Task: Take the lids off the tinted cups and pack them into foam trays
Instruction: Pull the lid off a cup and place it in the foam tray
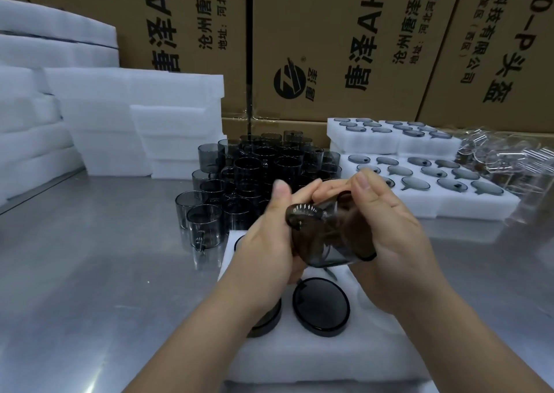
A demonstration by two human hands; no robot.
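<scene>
One probably light, slick tinted cup (335, 253): my right hand (395, 237) wraps its wall, my left hand (263, 243) pinches the ten-o'clock lid (302, 213).

big black words "唐泽ah" and smaller "沧州唐泽" are printed on the middle brown box (299, 18), and "头盔" is seen on the right box (524, 78).

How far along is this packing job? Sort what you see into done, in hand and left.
Done: the foam trays on the right have filled pockets, and the near tray holds two dark round pieces. In hand: the right grip holds a tinted cup while the left grip works at its lid. Left: apparently the heap of cups behind, and the white foam stack.
</scene>
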